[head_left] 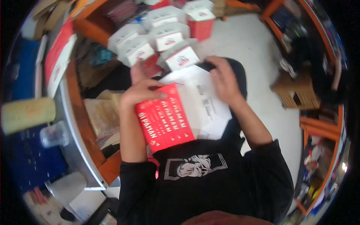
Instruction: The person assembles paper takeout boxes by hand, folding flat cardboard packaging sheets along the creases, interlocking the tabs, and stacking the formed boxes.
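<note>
On the person's lap lies a stack of red printed card sheets, beside a white unfolded sheet with grey print. My left hand rests over the top edge of the red sheets, its fingers spread across them and the thumb side raised. Along the upper right edge of the white sheet is my right hand, with fingers extended and slightly bent, touching or just above the paper. Right beyond the hands stand several folded red and white boxes with raised flaps.
At the left is a metal-edged table with a yellow roll and a red and white sheet. A cardboard box sits on the floor at the right, near orange shelves. Another person's dark-clothed part shows at upper right.
</note>
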Available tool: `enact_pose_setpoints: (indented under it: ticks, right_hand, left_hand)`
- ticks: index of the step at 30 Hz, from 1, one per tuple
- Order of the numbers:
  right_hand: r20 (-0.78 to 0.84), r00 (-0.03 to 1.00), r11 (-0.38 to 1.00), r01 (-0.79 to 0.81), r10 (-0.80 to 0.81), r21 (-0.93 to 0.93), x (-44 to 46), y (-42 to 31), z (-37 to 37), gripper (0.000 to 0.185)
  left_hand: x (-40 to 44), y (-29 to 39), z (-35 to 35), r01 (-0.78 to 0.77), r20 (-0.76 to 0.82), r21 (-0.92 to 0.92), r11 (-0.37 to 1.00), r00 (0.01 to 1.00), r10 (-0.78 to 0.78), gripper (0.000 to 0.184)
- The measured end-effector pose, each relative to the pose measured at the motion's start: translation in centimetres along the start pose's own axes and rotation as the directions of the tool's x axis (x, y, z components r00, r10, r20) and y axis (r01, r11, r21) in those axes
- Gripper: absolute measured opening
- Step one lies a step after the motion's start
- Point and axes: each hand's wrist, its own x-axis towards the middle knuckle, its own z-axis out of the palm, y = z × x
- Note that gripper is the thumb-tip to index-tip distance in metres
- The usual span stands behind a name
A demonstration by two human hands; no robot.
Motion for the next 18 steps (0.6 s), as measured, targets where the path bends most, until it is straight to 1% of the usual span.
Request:
enact_pose_setpoints:
  ticks: [1, 2, 3, 4, 5, 6, 7, 8, 9, 10, 11, 12, 13, 14, 15, 16, 18]
  right_hand:
    - [-0.043, 0.996, 0.994, -0.075, 0.072, -0.078, 1.4, 0.8, 0.0, 0.037]
    - [0.000, 0.995, 0.991, -0.098, 0.099, -0.096, 2.4, 1.8, -0.2, 0.037]
    - [0.045, 0.989, 0.989, -0.143, 0.144, -0.024, 2.9, 2.3, 0.0, 0.038]
    - [0.112, 0.989, 0.996, -0.088, 0.091, -0.034, 3.5, 2.7, 0.1, 0.038]
    - [0.171, 0.981, 0.996, -0.081, 0.088, -0.046, 3.8, 3.1, 0.3, 0.037]
    - [0.198, 0.978, 0.997, -0.065, 0.073, -0.047, 3.8, 4.2, 0.4, 0.037]
    - [0.218, 0.973, 0.997, -0.058, 0.069, -0.056, 3.8, 4.9, 0.5, 0.037]
    - [0.220, 0.969, 0.993, -0.116, 0.110, 0.014, 3.8, 5.0, 0.5, 0.038]
    - [0.224, 0.962, 0.980, -0.181, 0.159, 0.079, 3.6, 5.0, 0.4, 0.038]
    - [0.228, 0.950, 0.959, -0.247, 0.211, 0.142, 3.4, 4.9, 0.5, 0.039]
    - [0.173, 0.962, 0.946, -0.246, 0.211, 0.211, 3.3, 4.7, 0.9, 0.041]
    - [0.179, 0.961, 0.949, -0.246, 0.212, 0.196, 3.1, 4.9, 1.0, 0.041]
    - [0.180, 0.960, 0.953, -0.244, 0.212, 0.180, 3.0, 5.1, 0.8, 0.042]
    - [0.178, 0.961, 0.957, -0.241, 0.212, 0.163, 2.9, 5.5, 0.7, 0.042]
    - [0.183, 0.963, 0.961, -0.229, 0.200, 0.157, 2.8, 6.2, 0.7, 0.042]
    - [0.182, 0.964, 0.962, -0.224, 0.195, 0.159, 2.9, 6.2, 0.4, 0.043]
    - [0.183, 0.964, 0.959, -0.226, 0.194, 0.171, 2.6, 5.9, 0.5, 0.043]
  left_hand:
    - [-0.2, -0.2, -0.7, -0.039, -0.030, 0.059, 0.998, 0.999, 0.041, 0.058]
    - [-0.4, -0.8, -1.6, -0.090, -0.154, 0.180, 0.980, 0.981, 0.118, 0.059]
    - [-1.1, -0.1, -1.7, -0.109, -0.250, -0.009, 0.994, 0.963, 0.104, 0.058]
    - [-0.4, -1.2, -3.7, -0.236, -0.361, 0.219, 0.947, 0.882, 0.303, 0.057]
    - [-1.6, 0.4, -4.5, -0.196, -0.495, 0.169, 0.966, 0.831, 0.256, 0.054]
    - [-3.1, 2.5, -5.2, -0.173, -0.602, 0.113, 0.979, 0.772, 0.205, 0.050]
    - [-4.5, 4.1, -6.3, -0.095, -0.747, 0.405, 0.909, 0.539, 0.389, 0.041]
    - [-5.4, 5.6, -7.6, 0.076, -0.756, 0.630, 0.772, 0.286, 0.589, 0.033]
    - [-6.2, 6.2, -10.1, 0.176, -0.655, 0.752, 0.636, 0.081, 0.752, 0.031]
    - [-7.5, 7.7, -11.6, 0.291, -0.705, 0.678, 0.675, -0.002, 0.709, 0.033]
    - [-8.5, 9.6, -11.9, 0.455, -0.728, 0.557, 0.695, -0.136, 0.672, 0.037]
    - [-9.1, 9.4, -14.0, 0.585, -0.702, 0.501, 0.638, -0.156, 0.695, 0.042]
    - [-9.8, 8.6, -16.6, 0.735, -0.723, 0.424, 0.529, -0.076, 0.686, 0.049]
    - [-9.8, 6.5, -19.3, 0.811, -0.699, 0.384, 0.441, -0.057, 0.713, 0.050]
    - [-11.2, 7.8, -20.0, 0.758, -0.892, 0.358, 0.545, 0.104, 0.440, 0.049]
    - [-12.5, 9.3, -20.5, 0.718, -0.952, 0.293, 0.631, 0.282, 0.121, 0.048]
    - [-13.1, 9.1, -22.0, 0.719, -0.925, 0.369, 0.589, 0.347, 0.156, 0.046]
